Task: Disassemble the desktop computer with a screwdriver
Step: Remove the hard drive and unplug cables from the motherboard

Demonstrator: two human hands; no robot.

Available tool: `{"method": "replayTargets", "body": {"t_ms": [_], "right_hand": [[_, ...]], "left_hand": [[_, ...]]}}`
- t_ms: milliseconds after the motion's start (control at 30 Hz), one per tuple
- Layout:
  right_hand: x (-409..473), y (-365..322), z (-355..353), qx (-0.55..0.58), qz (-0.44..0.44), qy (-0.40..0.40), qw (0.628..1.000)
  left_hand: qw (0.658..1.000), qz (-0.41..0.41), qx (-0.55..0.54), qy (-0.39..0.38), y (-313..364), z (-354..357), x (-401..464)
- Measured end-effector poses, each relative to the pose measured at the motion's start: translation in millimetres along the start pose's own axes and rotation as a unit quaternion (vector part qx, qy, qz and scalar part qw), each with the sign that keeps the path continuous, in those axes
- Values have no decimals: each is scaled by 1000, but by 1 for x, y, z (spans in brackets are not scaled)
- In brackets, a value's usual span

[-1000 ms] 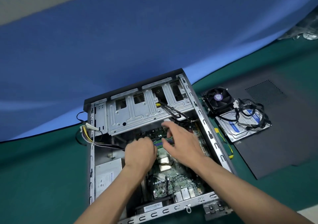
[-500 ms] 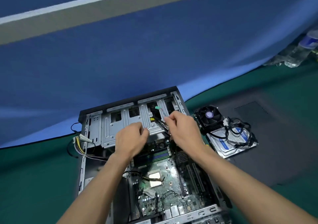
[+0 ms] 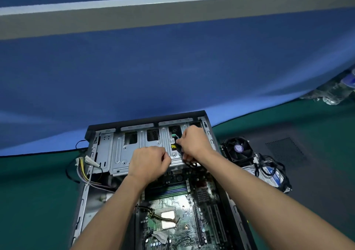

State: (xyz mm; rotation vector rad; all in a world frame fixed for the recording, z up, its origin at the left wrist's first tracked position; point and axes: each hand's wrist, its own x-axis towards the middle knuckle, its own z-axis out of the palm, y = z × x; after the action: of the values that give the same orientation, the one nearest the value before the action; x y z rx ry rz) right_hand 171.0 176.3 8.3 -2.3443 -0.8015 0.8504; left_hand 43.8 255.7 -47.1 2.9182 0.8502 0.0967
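Observation:
The open desktop case (image 3: 87, 192) lies on its side on the green table, with the motherboard (image 3: 172, 203) exposed. A grey metal drive cage (image 3: 119, 153) spans the case's far end. My right hand (image 3: 194, 144) is over the cage's right part, fingers pinched on a black cable (image 3: 189, 164) with a teal-tipped plug by a cage opening. My left hand (image 3: 149, 161) rests at the cage's near edge, fingers curled shut, nothing visible in it. No screwdriver is in view.
A bundle of yellow and white wires (image 3: 82, 169) hangs out at the case's left side. To the right lie a black cooler fan (image 3: 238, 149), a hard drive with cables (image 3: 270, 172) and the black side panel (image 3: 311, 163). Plastic bottles (image 3: 334, 94) sit far right. A blue partition (image 3: 172, 76) stands behind.
Both hands have moved from over the motherboard up to the drive cage, and the right hand has closed on the cable there. The view has tilted upward.

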Motion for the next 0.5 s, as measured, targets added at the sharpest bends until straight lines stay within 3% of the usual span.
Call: {"method": "replayTargets", "body": {"t_ms": [133, 267, 400, 500], "right_hand": [[12, -6, 7, -127, -30, 14, 991], [13, -10, 8, -291, -116, -59, 948], [12, -4, -12, -323, -148, -120, 927], [-4, 0, -13, -337, -165, -47, 926]], "left_hand": [[1000, -9, -17, 2, 1, -2, 0], [1000, -11, -23, 1, 1, -2, 0], [1000, -7, -24, 7, 1, -2, 0], [999, -9, -31, 10, 2, -3, -1]]}}
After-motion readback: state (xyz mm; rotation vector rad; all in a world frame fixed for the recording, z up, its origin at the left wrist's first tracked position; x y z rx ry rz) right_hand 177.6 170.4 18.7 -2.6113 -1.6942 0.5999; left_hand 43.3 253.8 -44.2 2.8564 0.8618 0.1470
